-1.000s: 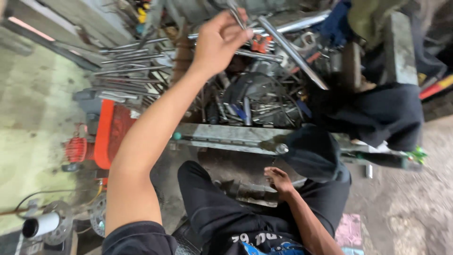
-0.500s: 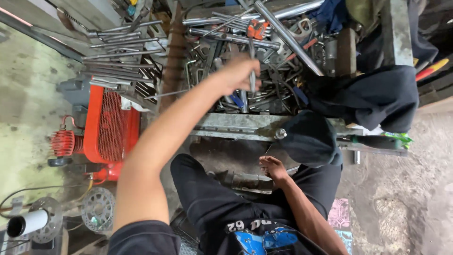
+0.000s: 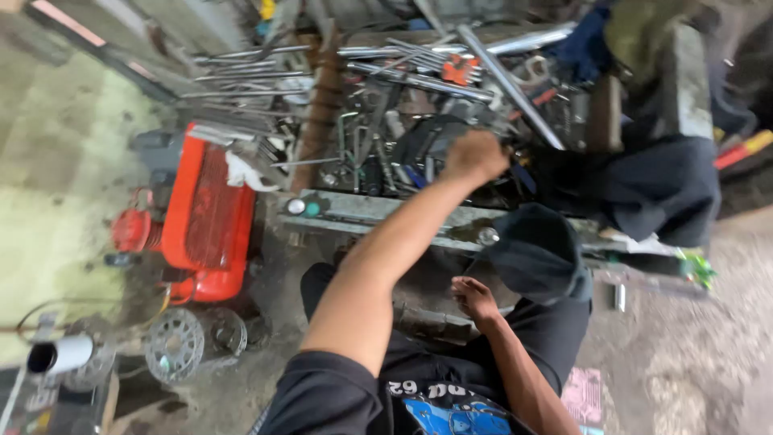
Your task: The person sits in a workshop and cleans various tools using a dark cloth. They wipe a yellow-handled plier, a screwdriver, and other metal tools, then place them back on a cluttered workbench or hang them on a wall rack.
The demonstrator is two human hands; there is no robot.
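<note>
Head view | left hand (image 3: 475, 155) fisted in tool pile (image 3: 403, 145) (grasp perhaps hidden) | right hand (image 3: 473, 296) slack on knee | one red compressor (image 3: 205, 217)

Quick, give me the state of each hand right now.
Left hand: closed in a fist over the pile of metal tools; whether it holds anything cannot be told.
Right hand: open, holding nothing, low by the knee.

Dull grey metal rods (image 3: 419, 80), glossy red painted compressor (image 3: 205, 217), probably matt dark cloth (image 3: 644, 189)
</note>
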